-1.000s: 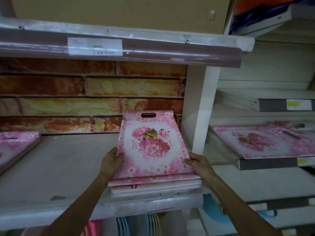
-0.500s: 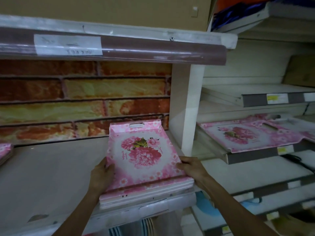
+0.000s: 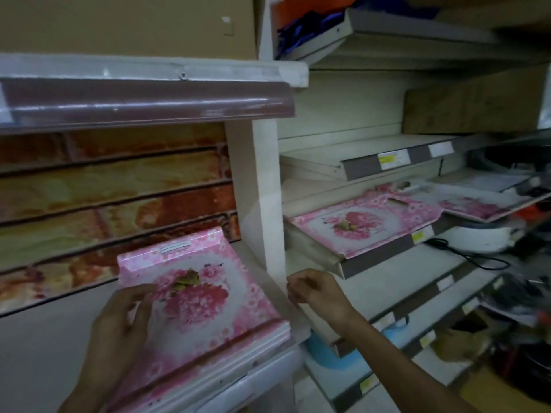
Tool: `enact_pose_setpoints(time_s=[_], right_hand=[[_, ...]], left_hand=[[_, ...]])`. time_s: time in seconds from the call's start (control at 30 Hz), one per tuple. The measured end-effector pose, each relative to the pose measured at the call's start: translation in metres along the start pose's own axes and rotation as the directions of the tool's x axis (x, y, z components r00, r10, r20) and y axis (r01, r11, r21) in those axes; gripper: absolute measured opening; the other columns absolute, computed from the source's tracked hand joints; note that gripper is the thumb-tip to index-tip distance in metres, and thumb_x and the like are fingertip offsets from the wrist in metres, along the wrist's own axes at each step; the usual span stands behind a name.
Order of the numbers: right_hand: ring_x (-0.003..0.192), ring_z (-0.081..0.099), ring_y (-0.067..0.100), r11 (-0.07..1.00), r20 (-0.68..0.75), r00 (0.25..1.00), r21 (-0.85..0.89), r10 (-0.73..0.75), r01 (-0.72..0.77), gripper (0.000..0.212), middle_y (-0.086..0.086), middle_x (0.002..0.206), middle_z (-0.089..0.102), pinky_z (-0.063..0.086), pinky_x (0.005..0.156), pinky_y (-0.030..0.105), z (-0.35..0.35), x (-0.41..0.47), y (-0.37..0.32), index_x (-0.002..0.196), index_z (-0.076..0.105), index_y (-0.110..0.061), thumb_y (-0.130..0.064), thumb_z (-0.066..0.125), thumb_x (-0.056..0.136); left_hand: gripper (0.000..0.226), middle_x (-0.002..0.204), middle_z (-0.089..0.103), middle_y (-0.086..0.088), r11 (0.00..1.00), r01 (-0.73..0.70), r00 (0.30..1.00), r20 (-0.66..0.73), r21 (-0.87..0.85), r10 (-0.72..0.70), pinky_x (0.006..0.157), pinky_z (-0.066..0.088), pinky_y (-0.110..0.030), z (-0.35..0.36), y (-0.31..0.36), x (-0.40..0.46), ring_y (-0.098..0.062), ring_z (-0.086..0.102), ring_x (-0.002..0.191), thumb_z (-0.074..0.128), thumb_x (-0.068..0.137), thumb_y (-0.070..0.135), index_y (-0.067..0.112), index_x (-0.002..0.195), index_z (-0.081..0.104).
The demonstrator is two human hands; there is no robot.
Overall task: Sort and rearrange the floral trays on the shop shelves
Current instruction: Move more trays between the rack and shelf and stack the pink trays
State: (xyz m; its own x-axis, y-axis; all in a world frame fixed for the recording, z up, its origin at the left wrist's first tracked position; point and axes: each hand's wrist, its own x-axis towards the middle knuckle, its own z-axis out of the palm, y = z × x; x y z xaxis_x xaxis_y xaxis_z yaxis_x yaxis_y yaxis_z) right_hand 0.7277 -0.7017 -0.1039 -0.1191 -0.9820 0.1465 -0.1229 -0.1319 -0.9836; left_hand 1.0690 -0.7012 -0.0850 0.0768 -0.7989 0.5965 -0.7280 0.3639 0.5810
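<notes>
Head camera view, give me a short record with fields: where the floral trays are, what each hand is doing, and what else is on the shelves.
near stack: floral trays stacked at the front edge of the left shelf
other trays: floral tray on the right middle shelf, another tray farther right
left hand: left hand over the stack's left edge, fingers loosely curled; contact unclear
right hand: right hand off the stack, beside the white post, holding nothing
backdrop: brick-pattern panel behind the stack
also present: black cable

The left hand [image 3: 123, 318] covers the near-left part of the tray stack [image 3: 205, 296]; clutter far right of the right hand [image 3: 317, 289] blurs.
</notes>
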Motion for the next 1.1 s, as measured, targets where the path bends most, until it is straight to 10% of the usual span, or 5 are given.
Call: enact_pose_setpoints(time_s=[0.43,0.63,0.8,0.97,1.1], right_hand=[[0.075,0.069,0.021,0.999,-0.184,0.983,-0.037,-0.001,-0.006,0.025,0.010,0.082,0.073,0.058,0.074,0.040,-0.171,-0.002,0.011,0.078,0.071,-0.014,-0.006,0.056,0.096],[0.078,0.072,0.023,0.995,-0.225,0.974,-0.102,-0.010,-0.013,0.015,0.008,0.085,0.074,0.061,0.072,0.035,-0.243,0.016,0.032,0.088,0.070,-0.015,-0.011,0.058,0.096],[0.075,0.069,0.021,0.996,-0.241,0.968,-0.033,0.073,-0.083,0.012,0.009,0.084,0.072,0.059,0.069,0.032,-0.289,0.024,0.051,0.093,0.069,-0.009,-0.014,0.059,0.096],[0.075,0.068,0.023,0.988,-0.232,0.961,0.069,0.153,-0.141,0.015,0.016,0.088,0.071,0.060,0.068,0.031,-0.310,0.039,0.057,0.097,0.068,-0.002,-0.009,0.055,0.097],[0.082,0.069,0.034,0.930,-0.202,0.953,0.336,0.227,-0.150,0.017,0.025,0.093,0.068,0.062,0.075,0.038,-0.310,0.062,0.046,0.103,0.064,0.010,-0.005,0.058,0.095]], left_hand=[[0.018,0.099,0.065,0.021,0.920,-0.328,0.870,0.310,-0.216,0.383,0.075,0.047,-0.005,0.158,0.165,0.032,0.002,0.064,0.089,0.054,0.097,0.021,0.026,0.109,0.066],[0.046,0.119,0.063,0.000,0.729,-0.684,0.655,0.464,0.029,0.596,0.091,0.044,-0.026,0.247,0.201,0.055,-0.017,0.060,0.107,0.036,0.097,0.045,0.017,0.122,0.062],[0.036,0.113,0.071,0.008,0.556,-0.826,0.500,0.582,0.097,0.642,0.090,0.034,-0.018,0.274,0.208,0.068,-0.012,0.067,0.103,0.073,0.080,0.024,0.025,0.116,0.069],[0.059,0.102,0.076,0.008,0.520,-0.854,0.449,0.538,0.024,0.713,0.089,0.037,-0.016,0.269,0.219,0.075,-0.008,0.071,0.091,0.023,0.101,0.048,0.024,0.103,0.076],[0.064,0.103,0.076,0.006,0.585,-0.809,0.470,0.531,-0.062,0.705,0.096,0.028,0.000,0.265,0.242,0.077,-0.005,0.066,0.095,0.023,0.102,0.051,0.018,0.101,0.078]])
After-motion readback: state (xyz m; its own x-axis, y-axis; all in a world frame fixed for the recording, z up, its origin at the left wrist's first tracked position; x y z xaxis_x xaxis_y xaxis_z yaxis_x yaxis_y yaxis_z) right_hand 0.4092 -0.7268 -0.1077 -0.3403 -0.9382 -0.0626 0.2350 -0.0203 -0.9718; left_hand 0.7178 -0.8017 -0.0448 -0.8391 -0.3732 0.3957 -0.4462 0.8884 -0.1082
